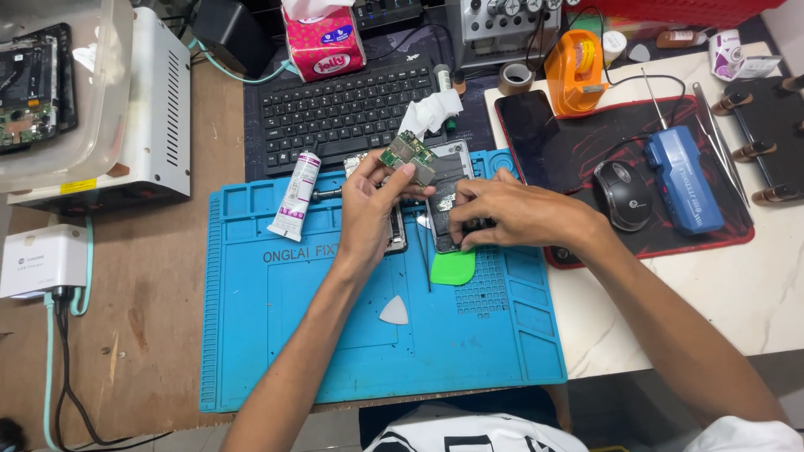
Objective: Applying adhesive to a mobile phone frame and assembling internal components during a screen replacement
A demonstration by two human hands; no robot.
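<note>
- A small green circuit board (408, 156) is held between thumb and fingers of the left hand (371, 205), lifted clear of the mat and tilted, above the opened phone.
- The opened phone (447, 188) is seen lying flat on the blue work mat (276, 335), near its upper middle; the right hand (502, 213) is pressed down on the lower part of it, fingers curled on its edge. Whether anything is pinched in that hand cannot be told.
- A green plastic pry card (453, 268) is noted just below the right hand, partly under the phone's lower end.
- A white triangular pick (394, 310) lies on the mat, apart from both hands.
- A white tube with a purple cap (296, 195) lies tilted at the mat's upper left, beside the left hand.
- A crumpled white tissue (430, 112) rests on the black keyboard (335, 105), just behind the board.
- To the right: a red-and-black pad (586, 142) bearing a dark phone screen (528, 125), a black mouse (622, 194), a blue tool (682, 178) and tweezers (718, 138).
- An orange tape dispenser (574, 73) and a pink tissue pack (324, 42) stand further back.
- Surface: brown wooden desk (151, 276) at left, with a white metal box (155, 109) and a white adapter (42, 261); pale marble top (737, 293) at right.
</note>
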